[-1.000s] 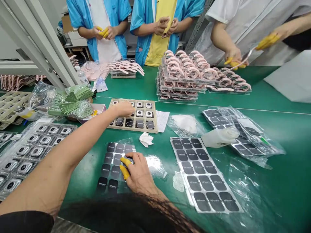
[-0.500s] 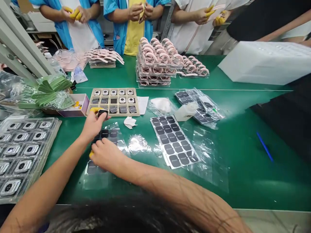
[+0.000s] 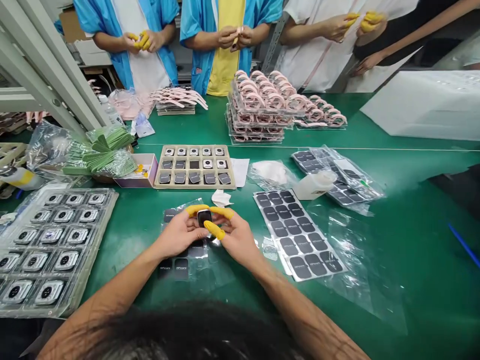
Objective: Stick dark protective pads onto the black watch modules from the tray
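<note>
A small dark-faced watch body (image 3: 204, 217) is held up between both hands over the table. My left hand (image 3: 176, 234) is closed on its left side, a yellow finger cot on the fingertip. My right hand (image 3: 240, 237) grips the right side, its cot-covered thumb against the lower edge of the face. Beneath the hands lies a sheet of black square stickers (image 3: 181, 268), partly hidden by them. Beyond them, a beige tray (image 3: 195, 187) holds watch bodies, some with dark squares on top, and one compartment shows a dark bottom.
Left stands a clear tray of watch bodies (image 3: 63, 216); behind it, green straps (image 3: 107, 150) and a small box (image 3: 135, 183). To the right are another sticker sheet (image 3: 303, 244), a white bottle (image 3: 315, 185) and a blue pen (image 3: 463, 245). Co-workers stand opposite, behind stacked pink straps (image 3: 262, 102).
My left hand has brought the watch body right and nearer, away from the beige tray. My right hand has left the sticker sheet and now also holds the watch body. The view has shifted.
</note>
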Demonstrator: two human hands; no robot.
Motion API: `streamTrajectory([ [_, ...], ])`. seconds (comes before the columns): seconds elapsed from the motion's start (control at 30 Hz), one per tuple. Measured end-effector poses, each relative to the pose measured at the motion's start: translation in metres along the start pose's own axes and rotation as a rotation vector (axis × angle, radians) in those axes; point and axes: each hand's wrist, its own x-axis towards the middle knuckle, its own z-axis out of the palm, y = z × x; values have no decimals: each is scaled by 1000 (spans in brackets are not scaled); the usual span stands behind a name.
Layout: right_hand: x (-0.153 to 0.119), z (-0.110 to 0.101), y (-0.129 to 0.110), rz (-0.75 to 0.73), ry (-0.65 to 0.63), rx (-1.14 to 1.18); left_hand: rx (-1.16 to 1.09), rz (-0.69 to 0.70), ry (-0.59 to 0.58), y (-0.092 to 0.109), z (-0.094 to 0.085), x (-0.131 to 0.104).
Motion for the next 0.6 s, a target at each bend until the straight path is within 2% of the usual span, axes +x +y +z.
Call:
streamTrajectory([
  [0.1, -3, 9, 9, 110, 30, 77, 123, -9, 13, -3, 2, -4],
  [0.27, -11, 13, 12, 229, 118, 13, 445, 143, 227, -12, 5, -7],
  [0.37, -14, 15, 15, 282, 93, 112, 470, 220, 282, -19, 5, -7],
  [0.5, -13, 20, 12, 347, 69, 255, 521, 218, 284, -25, 1, -7],
  [0.6, -6, 5, 4, 284, 65, 256, 517, 198, 284, -21, 1, -6],
])
